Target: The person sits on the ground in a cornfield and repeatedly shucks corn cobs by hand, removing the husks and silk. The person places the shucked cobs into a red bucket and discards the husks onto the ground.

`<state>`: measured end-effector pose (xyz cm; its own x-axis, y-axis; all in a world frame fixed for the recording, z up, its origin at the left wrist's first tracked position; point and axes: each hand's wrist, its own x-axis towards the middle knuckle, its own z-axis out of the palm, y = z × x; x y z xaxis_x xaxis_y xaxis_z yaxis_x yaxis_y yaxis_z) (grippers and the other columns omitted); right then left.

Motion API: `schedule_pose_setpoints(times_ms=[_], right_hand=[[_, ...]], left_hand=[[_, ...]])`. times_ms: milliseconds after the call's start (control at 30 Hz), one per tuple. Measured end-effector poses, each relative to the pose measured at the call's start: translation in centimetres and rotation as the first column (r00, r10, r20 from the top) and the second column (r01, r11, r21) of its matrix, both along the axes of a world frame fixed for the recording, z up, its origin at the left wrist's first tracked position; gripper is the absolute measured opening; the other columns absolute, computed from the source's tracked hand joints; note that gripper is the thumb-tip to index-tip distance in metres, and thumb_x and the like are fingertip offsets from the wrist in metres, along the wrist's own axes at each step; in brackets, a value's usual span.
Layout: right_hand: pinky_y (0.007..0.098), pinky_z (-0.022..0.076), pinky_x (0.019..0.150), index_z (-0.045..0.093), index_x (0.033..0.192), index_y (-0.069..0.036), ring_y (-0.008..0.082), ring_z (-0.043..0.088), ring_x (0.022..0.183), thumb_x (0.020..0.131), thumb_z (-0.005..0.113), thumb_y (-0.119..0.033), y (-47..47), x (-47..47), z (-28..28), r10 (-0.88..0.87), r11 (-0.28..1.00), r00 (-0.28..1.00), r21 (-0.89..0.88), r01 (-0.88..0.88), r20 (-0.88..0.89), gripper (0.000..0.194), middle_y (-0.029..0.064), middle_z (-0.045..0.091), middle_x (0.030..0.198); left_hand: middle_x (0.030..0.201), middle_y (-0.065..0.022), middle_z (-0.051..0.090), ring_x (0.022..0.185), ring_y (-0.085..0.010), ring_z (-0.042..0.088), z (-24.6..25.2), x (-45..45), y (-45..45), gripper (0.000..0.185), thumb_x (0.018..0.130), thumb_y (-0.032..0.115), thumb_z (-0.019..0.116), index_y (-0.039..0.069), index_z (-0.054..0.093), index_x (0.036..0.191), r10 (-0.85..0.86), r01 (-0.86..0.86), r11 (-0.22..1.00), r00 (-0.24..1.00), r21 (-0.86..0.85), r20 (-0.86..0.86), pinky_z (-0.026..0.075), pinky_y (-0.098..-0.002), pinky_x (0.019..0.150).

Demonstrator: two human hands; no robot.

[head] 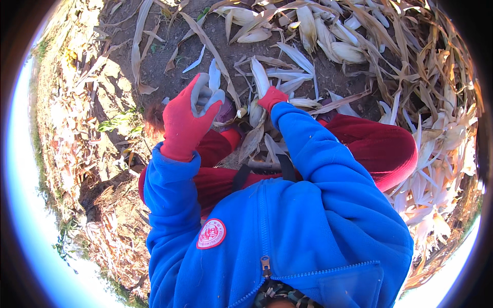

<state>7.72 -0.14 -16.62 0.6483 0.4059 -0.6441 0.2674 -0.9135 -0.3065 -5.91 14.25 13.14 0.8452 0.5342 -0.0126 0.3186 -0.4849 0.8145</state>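
My left hand (194, 111), in a red glove with grey palm and fingertips, is raised over the ground, thumb and fingers apart and curved, nothing between them. Just beyond its fingertips lies a white husk leaf (214, 75). To the right, my right hand (273, 97), also red-gloved, is closed round the lower end of a long pale corn husk (260, 77) that points away from me. Whether an ear is inside it, I cannot tell. Loose husk leaves (294, 73) spread beside this hand. Between the hands is a cut stalk end or husk butt (241, 112).
Husk-covered corn ears (346, 52) lie at the upper right, with dry stalks and leaves (416, 57) heaped beside them. My bent knees (373, 148) in dark red trousers flank the spot. More pale husks (435, 192) are piled at the right. Sunlit stubble (65, 134) covers the left.
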Motion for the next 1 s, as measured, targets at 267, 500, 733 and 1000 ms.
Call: schedule_pose_setpoints(times_ms=[267,500,733,1000], right_hand=[[0.0450,0.0469,0.081,0.051,0.117,-0.004,0.0343,0.061,0.097,0.061,0.076,-0.045,-1.1,-0.3,11.8,0.069,0.930,0.990,0.351,-0.109,0.124,0.074,0.0188,0.063,0.103],[0.0425,0.0459,0.085,0.046,0.127,-0.002,0.0302,0.063,0.090,0.062,0.078,-0.042,-4.5,-4.9,20.3,-0.033,0.769,0.754,0.498,-0.400,0.656,0.082,0.0145,0.063,0.093],[0.0423,0.0506,0.075,0.059,0.109,-0.007,0.0333,0.065,0.088,0.062,0.079,-0.044,-9.4,-0.5,25.5,-0.025,0.665,0.996,0.746,-0.047,0.084,0.064,0.0159,0.066,0.094],[0.0443,0.0449,0.083,0.054,0.115,-0.006,0.0337,0.058,0.096,0.057,0.081,-0.037,-9.7,-2.1,23.4,-0.096,0.764,0.886,0.604,-0.227,0.454,0.070,0.0142,0.061,0.099]], left_hand=[[0.102,-0.0075,0.062,0.089,-0.0135,0.059,-8.3,4.1,-0.5,0.068,0.073,0.030,0.082,-0.001,0.049,0.124,0.433,-0.430,0.788,0.896,-0.441,-0.100,0.048,-0.0268,0.075],[0.100,-0.0085,0.063,0.085,-0.0184,0.062,-9.3,9.1,-2.8,0.055,0.070,0.018,0.081,0.003,0.053,0.115,0.546,-0.351,0.683,0.828,-0.641,0.128,0.050,-0.0309,0.076],[0.099,-0.0081,0.063,0.087,-0.0174,0.062,-2.5,8.6,-9.5,0.046,0.076,0.000,0.066,0.002,0.052,0.120,0.271,0.185,0.507,0.893,-0.842,0.360,0.051,-0.0303,0.077],[0.093,-0.0118,0.065,0.085,-0.0212,0.065,-3.0,8.1,-10.0,0.039,0.097,0.033,0.048,-0.002,0.059,0.109,0.359,-0.004,0.709,0.863,-0.705,0.356,0.053,-0.0322,0.075]])
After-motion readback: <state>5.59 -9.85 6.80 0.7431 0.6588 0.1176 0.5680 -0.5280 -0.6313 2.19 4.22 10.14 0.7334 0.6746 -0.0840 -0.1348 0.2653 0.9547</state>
